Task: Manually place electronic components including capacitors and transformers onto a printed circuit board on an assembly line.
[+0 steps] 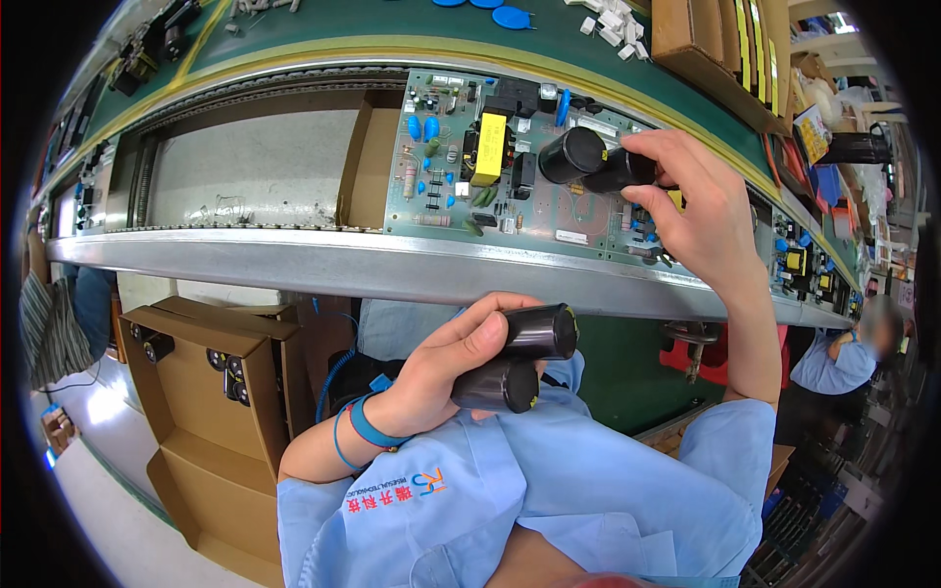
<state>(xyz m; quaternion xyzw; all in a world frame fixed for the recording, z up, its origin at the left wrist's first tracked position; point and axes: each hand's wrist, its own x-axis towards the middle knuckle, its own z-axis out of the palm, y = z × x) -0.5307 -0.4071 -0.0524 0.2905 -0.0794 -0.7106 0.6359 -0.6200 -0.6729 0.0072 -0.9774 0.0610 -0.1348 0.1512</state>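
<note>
My right hand (691, 201) pinches a black cylindrical capacitor (616, 171) between thumb and fingers, over a green circuit board (539, 220) on the conveyor line. Just left of it, another large black capacitor (572, 155) stands on the same board; whether the two touch I cannot tell. In front of the rail, my left hand (456, 348) is closed around two more black capacitors, an upper one (537, 331) and a lower one (498, 385). A blue band (375, 423) circles my left wrist. The board also bears a yellow-wrapped transformer (488, 149) and small blue discs.
A metal rail (323, 269) runs along the conveyor's near side. At lower left, an open cardboard box (211, 392) holds several black capacitors. White parts (613, 22) and blue discs (512, 18) lie on the far bench beside a cardboard box (686, 44). Another person (838, 358) is at far right.
</note>
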